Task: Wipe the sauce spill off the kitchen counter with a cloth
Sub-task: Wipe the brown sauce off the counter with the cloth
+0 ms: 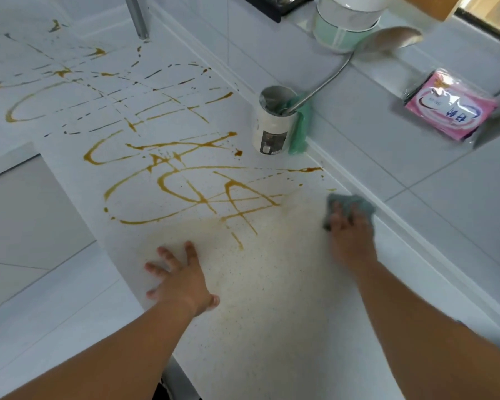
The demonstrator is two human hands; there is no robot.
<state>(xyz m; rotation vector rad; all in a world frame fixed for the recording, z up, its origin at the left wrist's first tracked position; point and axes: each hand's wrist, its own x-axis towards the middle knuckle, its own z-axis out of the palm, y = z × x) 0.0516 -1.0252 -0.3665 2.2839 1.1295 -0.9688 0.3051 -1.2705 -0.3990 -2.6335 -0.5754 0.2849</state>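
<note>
Sauce lies in thin brown loops and crossing lines over the pale speckled desk, thickest across the middle and thinning into broken streaks and dots toward the far left end. Nearer the person the lines give way to a faint yellowish smear with fine specks. The right hand presses a grey-blue cloth flat on the desk at the right edge of the spill, close to the raised strip along the tiled wall; its fingers are curled over the cloth, gripping it, and the cloth shows beyond the fingertips and at both sides. The left hand rests palm down on the smeared patch, fingers spread wide and holding nothing, well apart from the cloth. Behind the spill a white cup stands upright near the wall with a metal ladle leaning out of it and a green rag just beside it. A pink packet lies on the ledge to the right.
</note>
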